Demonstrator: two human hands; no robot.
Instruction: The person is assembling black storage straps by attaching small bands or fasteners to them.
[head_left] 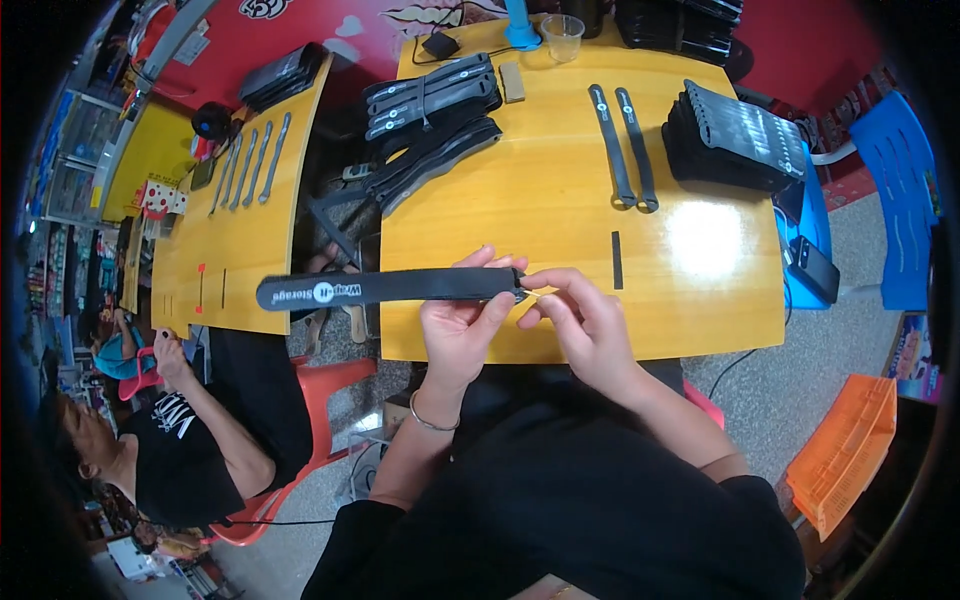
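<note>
A long black strap [380, 288] with white printing stretches sideways above the near edge of the yellow table. My left hand [458, 330] is closed round its right end, palm up, and the rounded free end points left. At the held end, my right hand [596, 335] pinches a thin yellowish strand [531, 293], fingertips close to the strap's dark tip. Fingers partly hide how strand and strap meet. Past my right hand, a short black strip [617, 260] lies on the table. Farther back are two dark straps [612, 150] side by side, with rings at their near ends.
Bundled straps [430, 100] and loose black straps [430, 165] lie at the table's left. A thick strap stack [735, 130] sits right, a clear cup [562, 38] at the back. A co-worker [200, 440] sits left by another table [240, 225]. An orange crate [840, 455] stands right.
</note>
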